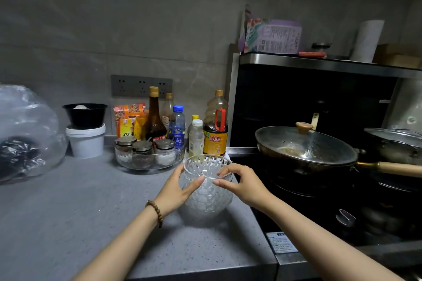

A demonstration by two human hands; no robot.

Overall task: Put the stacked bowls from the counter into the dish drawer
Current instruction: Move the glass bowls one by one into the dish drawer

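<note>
Slippage is my chief worry: the stacked bowls (206, 191) are smooth cut glass, nested loosely. If I lift by the top rim alone, the upper bowl could come away and leave the rest behind, or the whole stack could tilt and chip. They stand on the counter (91, 212) just beside the stove (308, 201), so a careless swing toward the stove could strike the lidded pan (303, 146). The dish drawer is out of view, so I would have to find it with a full load. The stack sits between my hands. My left hand (175, 189) wraps the side away from the stove, thumb across the front. My right hand (242, 185) curls on the stove side, fingertips and thumb pinching the rim.
</note>
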